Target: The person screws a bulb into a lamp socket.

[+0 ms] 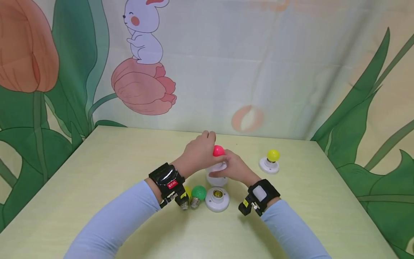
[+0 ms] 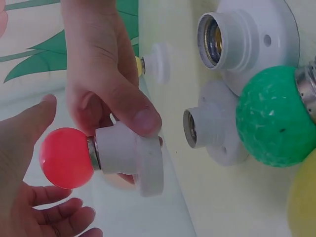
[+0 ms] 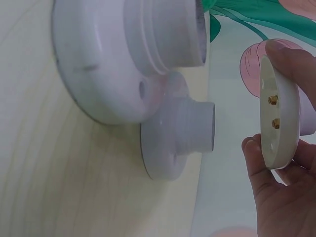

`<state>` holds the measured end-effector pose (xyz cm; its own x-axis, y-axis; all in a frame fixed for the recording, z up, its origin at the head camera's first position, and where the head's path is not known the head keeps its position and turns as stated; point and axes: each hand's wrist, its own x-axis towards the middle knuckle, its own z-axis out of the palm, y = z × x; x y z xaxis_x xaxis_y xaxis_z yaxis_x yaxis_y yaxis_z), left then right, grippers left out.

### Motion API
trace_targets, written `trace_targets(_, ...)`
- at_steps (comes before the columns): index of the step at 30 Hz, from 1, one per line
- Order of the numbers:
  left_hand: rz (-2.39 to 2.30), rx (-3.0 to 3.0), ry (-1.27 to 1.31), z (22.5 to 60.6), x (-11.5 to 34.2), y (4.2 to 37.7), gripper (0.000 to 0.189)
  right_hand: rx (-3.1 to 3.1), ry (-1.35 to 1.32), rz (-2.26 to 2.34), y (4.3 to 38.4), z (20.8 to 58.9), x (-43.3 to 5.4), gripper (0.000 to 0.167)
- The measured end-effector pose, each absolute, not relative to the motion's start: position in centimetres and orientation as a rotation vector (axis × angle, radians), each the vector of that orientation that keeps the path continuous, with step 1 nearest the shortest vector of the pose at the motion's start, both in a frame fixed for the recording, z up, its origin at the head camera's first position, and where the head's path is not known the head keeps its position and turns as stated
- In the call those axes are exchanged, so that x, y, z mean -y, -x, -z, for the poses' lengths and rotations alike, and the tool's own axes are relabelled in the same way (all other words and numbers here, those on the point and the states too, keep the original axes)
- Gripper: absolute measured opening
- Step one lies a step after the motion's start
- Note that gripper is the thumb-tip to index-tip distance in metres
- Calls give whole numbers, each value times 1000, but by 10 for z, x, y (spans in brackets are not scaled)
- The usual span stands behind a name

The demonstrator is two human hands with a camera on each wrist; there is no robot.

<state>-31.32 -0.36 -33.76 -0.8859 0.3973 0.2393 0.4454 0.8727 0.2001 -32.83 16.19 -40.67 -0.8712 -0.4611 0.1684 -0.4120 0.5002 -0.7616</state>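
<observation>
My right hand (image 1: 238,168) grips a white lamp socket (image 2: 150,165) by its round base, raised above the table. A red bulb (image 1: 218,150) sits in the mouth of that socket, its metal collar partly showing. Around the red globe my left hand (image 1: 198,153) is spread, thumb on one side and loosely bent fingers on the other; a gap shows between them and the bulb in the left wrist view. In the right wrist view, the held socket's underside (image 3: 280,140) shows two brass screws.
Two bare white sockets, one in front (image 1: 211,205) and one behind (image 1: 217,181), stand on the table (image 1: 129,158) below my hands. A green bulb (image 1: 198,192) and a partly hidden yellow bulb lie left of them. Far right, another yellow bulb (image 1: 273,155) stands in a socket (image 1: 267,167).
</observation>
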Motion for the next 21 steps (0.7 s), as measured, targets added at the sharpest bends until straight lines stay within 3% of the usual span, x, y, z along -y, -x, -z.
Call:
trace_targets(8,339,2821,720,341,5,314,60,-2676,668,1308,329,407,-163,65)
trace_targets(15,498,2843,967,336,6,318,40,-2664,675,1312,331,410,-163,73)
trace_targets(21,753,2944,1045,332,10,321,72,-2679,667,1306,331,410,-163,75)
